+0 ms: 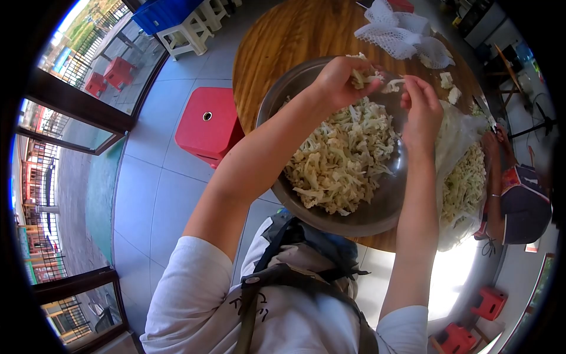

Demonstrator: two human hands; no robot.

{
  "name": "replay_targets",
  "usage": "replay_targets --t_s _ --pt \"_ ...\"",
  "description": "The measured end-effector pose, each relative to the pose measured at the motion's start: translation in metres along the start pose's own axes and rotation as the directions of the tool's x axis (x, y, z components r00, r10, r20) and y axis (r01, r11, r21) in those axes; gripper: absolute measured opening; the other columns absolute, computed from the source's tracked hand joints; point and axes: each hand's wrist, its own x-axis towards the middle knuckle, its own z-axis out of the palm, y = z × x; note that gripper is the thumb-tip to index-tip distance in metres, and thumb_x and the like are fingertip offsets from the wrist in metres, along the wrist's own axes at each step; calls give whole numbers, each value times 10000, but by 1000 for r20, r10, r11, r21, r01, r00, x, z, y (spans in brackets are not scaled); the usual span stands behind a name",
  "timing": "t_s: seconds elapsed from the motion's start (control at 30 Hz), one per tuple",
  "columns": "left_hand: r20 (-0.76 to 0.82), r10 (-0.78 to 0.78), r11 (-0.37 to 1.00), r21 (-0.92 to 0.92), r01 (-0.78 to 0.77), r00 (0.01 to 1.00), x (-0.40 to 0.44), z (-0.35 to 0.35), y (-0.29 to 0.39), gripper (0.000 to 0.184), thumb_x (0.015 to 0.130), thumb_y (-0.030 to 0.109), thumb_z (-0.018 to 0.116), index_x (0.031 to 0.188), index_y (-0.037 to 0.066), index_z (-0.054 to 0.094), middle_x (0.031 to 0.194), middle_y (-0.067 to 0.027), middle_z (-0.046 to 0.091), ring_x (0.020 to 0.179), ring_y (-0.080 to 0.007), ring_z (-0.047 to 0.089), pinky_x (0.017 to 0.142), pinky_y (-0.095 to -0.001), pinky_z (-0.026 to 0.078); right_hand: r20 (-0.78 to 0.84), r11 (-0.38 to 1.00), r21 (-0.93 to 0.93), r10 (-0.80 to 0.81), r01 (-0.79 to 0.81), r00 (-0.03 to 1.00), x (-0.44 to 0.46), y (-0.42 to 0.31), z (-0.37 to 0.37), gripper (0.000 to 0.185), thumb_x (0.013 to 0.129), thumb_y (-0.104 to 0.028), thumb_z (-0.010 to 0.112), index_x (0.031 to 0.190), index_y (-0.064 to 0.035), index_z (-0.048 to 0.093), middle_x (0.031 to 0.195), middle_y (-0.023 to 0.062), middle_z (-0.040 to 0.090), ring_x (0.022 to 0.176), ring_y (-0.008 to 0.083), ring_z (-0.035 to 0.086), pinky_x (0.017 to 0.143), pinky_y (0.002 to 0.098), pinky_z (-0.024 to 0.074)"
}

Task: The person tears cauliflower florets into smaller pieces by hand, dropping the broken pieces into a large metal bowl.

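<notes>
My left hand [344,81] is closed around a piece of cauliflower [361,78], above the far side of a wide metal bowl [386,212]. My right hand [423,109] is beside it, its thumb and fingers pinching a small cauliflower floret [393,86] by the stem end. Below both hands, a heap of small cut cauliflower florets [348,156] fills much of the bowl. The bowl sits at the near edge of a round wooden table [277,35].
A clear plastic bag [451,127] of cut cauliflower lies right of the bowl. White foam netting [395,29] and loose cauliflower chunks [451,88] are farther back. Another person [519,203] works at the right with a knife. A red stool [206,121] stands to the left.
</notes>
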Motion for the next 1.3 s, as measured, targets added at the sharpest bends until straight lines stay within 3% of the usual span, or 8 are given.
replay_targets --t_s 0.1,0.23,0.43,0.53,0.83,0.97,1.13,1.3 --pt "-90 32 997 -61 -38 995 -2 3 3 146 884 110 441 998 19 449 982 -158 566 729 -134 536 481 -205 409 17 997 -64 50 -48 999 1 -1 -2 139 830 -153 611 884 -26 624 695 -22 538 591 42 445 524 184 364" --pt "3 -7 993 -117 7 1000 4 -7 4 140 877 116 460 984 29 433 933 -149 567 601 -104 447 422 -209 312 117 938 -332 151 -105 982 -2 2 -3 214 846 -243 605 941 -53 632 699 -34 538 616 47 453 549 197 373" --pt "48 -125 966 232 111 991 -8 8 5 156 844 142 515 883 -3 558 858 -85 523 559 -106 409 435 -222 305 163 968 -77 248 -239 955 -2 -5 -1 296 838 -318 621 1019 -85 635 748 -36 565 669 55 478 624 205 386" --pt "90 -127 926 369 85 988 -11 10 1 175 826 129 537 930 -9 567 890 -65 504 556 -113 400 448 -240 312 269 971 -109 235 -213 934 1 2 -6 278 844 -300 613 1015 -82 635 758 -35 569 684 59 484 634 201 381" --pt "14 -111 964 245 104 994 -6 7 3 166 799 94 553 919 -19 577 795 -55 536 596 -118 468 477 -242 358 256 891 295 274 -345 927 8 3 -13 204 861 -141 582 1037 -43 614 840 -10 577 701 68 505 654 206 407" --pt "-39 -56 928 366 66 998 1 0 0 134 783 73 588 893 -4 594 803 -59 586 598 -114 501 478 -237 375 209 904 313 232 -290 950 9 3 -14 184 856 -121 583 1011 -24 606 869 17 594 759 89 561 685 206 466" --pt "96 -16 935 355 -20 995 0 1 -7 105 778 70 624 870 23 605 799 -49 603 590 -104 519 474 -240 383 137 861 394 291 -321 947 15 11 -18 165 843 -100 594 981 -9 596 882 51 604 794 117 595 703 205 503" --pt "96 110 953 273 -133 989 -4 6 -6 89 782 94 637 843 35 612 750 -34 594 600 -96 524 508 -239 404 271 840 326 356 -433 894 10 6 -13 175 845 -98 588 991 -1 591 878 68 602 764 110 579 649 193 493"
